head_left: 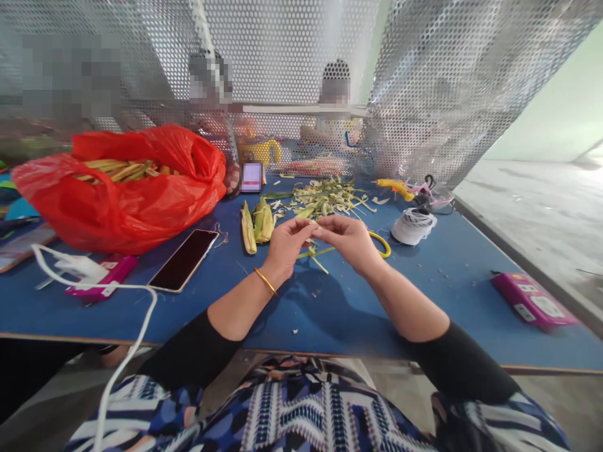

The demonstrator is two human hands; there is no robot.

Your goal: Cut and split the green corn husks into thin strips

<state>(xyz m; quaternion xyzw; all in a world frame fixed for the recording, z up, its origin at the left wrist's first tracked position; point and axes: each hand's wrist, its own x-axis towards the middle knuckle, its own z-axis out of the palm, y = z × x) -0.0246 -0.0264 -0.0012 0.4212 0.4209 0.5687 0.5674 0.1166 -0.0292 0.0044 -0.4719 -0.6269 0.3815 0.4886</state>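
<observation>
My left hand (287, 245) and my right hand (346, 238) meet fingertip to fingertip above the middle of the table. Both are closed in a pinch around a thin pale husk strip, mostly hidden by the fingers. Just below them, a knotted greenish husk piece (313, 253) shows its narrow ends. Two folded yellow-green husk bundles, one slim (248, 229) and one wider (264, 221), lie left of my left hand. Beyond my fingers is a loose heap of husk shreds (327, 198). A yellow loop (385, 246) sticks out beside my right wrist.
A red plastic bag (155, 210) of husk strips stands left on the blue table (358, 326). Nearby lie a phone (183, 260) and a magenta power strip (110, 279) with a white cable. Right are white cord (413, 226), a yellow glue gun (396, 187) and a magenta box (532, 300). Perforated mesh (292, 50) rises behind.
</observation>
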